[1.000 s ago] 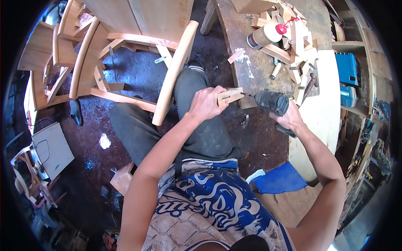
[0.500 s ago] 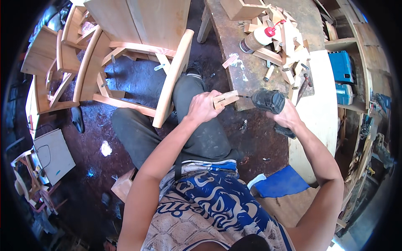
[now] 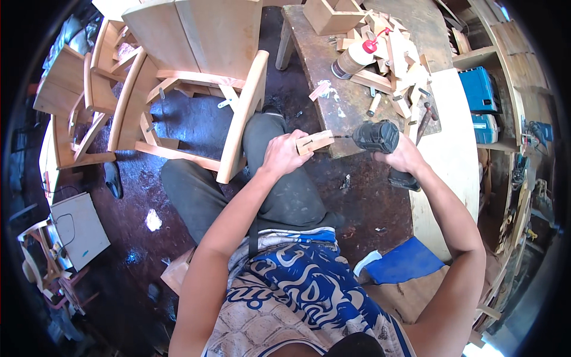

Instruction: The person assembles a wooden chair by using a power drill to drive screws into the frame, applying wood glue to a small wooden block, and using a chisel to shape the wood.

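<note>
My left hand (image 3: 282, 154) grips a small light wooden block (image 3: 313, 142) above my knee; a dark slot shows in the block's near end. My right hand (image 3: 403, 156) is wrapped round the handle of a black cordless drill (image 3: 377, 137). The drill lies level, its bit pointing left at the block's right end. Whether the tip has entered the wood is too small to tell. Just beyond the block stands the corner of a worn workbench (image 3: 340, 146).
On the workbench are a glue bottle (image 3: 352, 59) with a red cap, piled wood pieces (image 3: 395, 59), a hammer (image 3: 424, 122) and an open wooden box (image 3: 333, 16). A wooden chair frame (image 3: 242, 119) stands ahead on the left. Blue tool cases (image 3: 477, 89) sit on a shelf at right.
Both hands keep nearly the same pose, with block and drill still lined up. The view has shifted slightly, so the bench and chair appear a little displaced.
</note>
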### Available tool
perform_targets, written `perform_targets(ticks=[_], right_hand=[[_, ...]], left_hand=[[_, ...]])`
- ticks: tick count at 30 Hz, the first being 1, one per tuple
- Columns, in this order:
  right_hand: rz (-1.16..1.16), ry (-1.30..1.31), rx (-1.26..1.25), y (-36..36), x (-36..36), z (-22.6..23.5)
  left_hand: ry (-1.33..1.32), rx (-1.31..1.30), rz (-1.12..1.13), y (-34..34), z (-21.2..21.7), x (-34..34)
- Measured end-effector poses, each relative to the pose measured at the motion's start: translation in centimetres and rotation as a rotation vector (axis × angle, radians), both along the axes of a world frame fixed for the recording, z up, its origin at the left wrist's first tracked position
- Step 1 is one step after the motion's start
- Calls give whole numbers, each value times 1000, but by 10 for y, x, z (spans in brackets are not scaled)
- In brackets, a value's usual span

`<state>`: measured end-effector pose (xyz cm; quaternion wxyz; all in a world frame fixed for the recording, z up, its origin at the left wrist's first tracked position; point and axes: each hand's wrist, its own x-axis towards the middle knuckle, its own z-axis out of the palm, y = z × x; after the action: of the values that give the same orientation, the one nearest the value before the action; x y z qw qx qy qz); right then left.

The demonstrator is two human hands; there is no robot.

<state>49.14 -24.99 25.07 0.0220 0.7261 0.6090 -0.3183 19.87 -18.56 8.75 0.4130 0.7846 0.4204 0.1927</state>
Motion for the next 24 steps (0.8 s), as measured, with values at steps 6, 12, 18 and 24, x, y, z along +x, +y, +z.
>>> perform_targets(ticks=[6,12,18,24], right_hand=[[-45,44,24,-8,12,-10],[-5,18,112,-5,22,-30],[-16,-32,69,2,10,-16],[34,-127,28,5,19,-26]], left_hand=[[27,-12,3,-1,2,2],[37,-3,11,-2,2,4],[-2,19,13,-2,2,1],[31,-11,20,-5,3,3]])
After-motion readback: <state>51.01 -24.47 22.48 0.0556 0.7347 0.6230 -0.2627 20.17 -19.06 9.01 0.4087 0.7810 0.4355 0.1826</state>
